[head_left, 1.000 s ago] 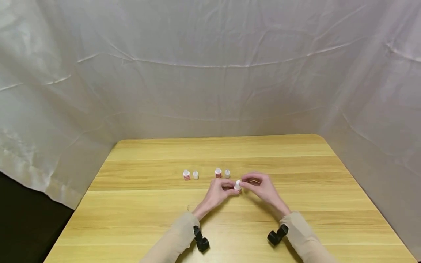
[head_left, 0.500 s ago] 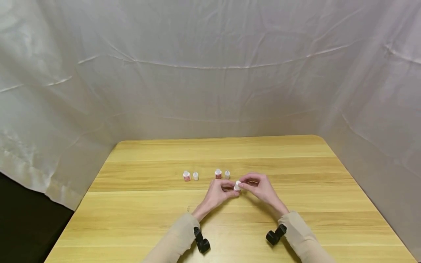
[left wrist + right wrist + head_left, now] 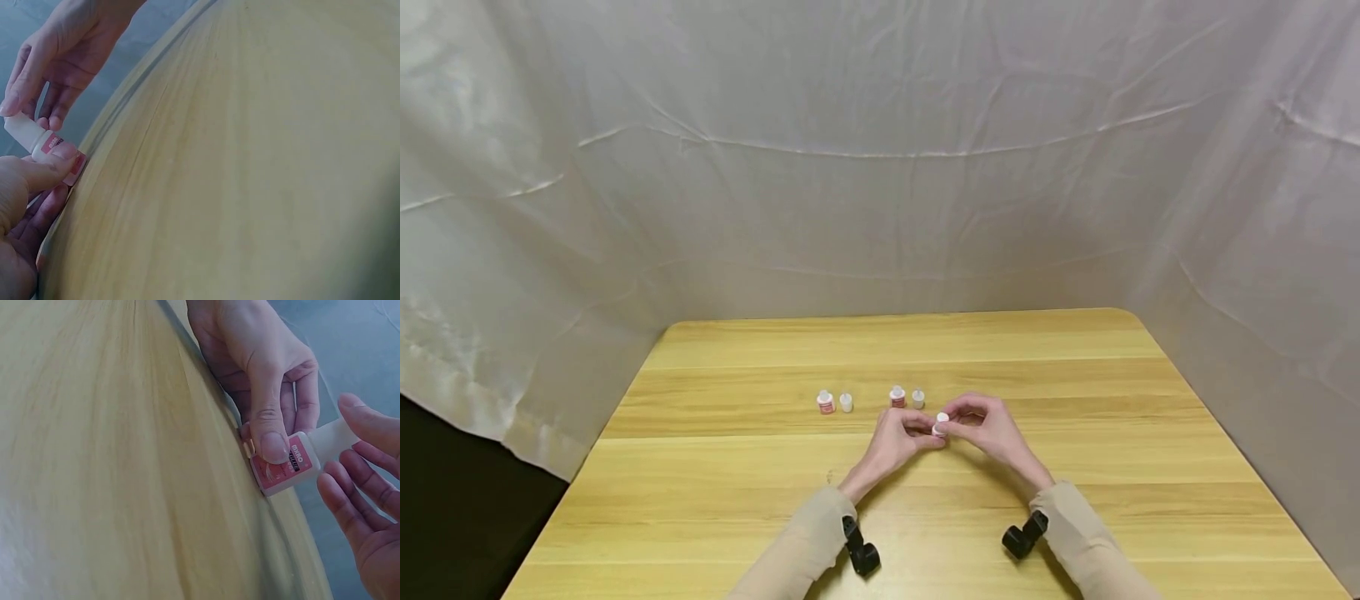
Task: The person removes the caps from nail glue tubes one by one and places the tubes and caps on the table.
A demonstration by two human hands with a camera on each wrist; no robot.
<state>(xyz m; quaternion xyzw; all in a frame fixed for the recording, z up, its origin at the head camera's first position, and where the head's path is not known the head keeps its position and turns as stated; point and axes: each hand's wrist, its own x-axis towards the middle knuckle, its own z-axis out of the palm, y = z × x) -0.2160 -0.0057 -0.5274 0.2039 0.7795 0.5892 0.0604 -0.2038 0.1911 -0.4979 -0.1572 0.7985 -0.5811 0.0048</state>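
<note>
A small glue bottle with a pink label stands between my two hands, low over the wooden table. My left hand grips its body, thumb across the label in the right wrist view. On the bottle's neck sits a white cap, which my right hand pinches between thumb and fingers. Fingers cover much of the bottle in the head view. Just beyond the hands stands a second glue bottle with a white cap next to it. Farther left are a third glue bottle and another white cap.
The wooden table has its far edge against a pale hanging cloth, which also runs along both sides. Small black cameras are strapped to both wrists. A dark area lies beyond the table at lower left.
My right hand and wrist have shifted slightly left and turned a little at the cap. The left hand keeps its hold on the bottle, nearly still. The other bottles and caps stay put.
</note>
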